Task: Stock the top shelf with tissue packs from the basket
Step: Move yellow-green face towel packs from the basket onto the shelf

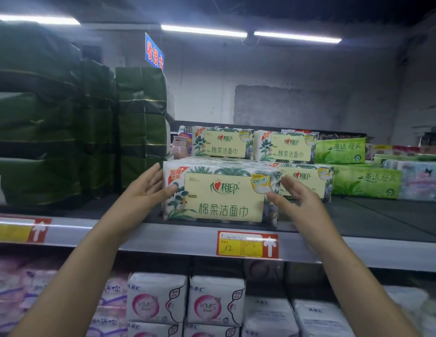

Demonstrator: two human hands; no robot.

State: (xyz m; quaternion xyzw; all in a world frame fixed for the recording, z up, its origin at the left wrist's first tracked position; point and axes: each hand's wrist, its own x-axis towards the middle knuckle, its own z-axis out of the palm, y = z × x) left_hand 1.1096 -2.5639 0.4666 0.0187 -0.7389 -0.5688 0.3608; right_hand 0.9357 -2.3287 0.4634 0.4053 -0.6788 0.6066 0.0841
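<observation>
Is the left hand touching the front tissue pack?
Cannot tell. The head view shows the thumb of the left hand overlapping the front pack at its left edge, fingers straight beside it, but neither gap nor press shows plainly.

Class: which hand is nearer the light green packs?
Right. The right hand is at the right end of the front tissue pack, toward the light green packs; the left hand at its left end.
</observation>
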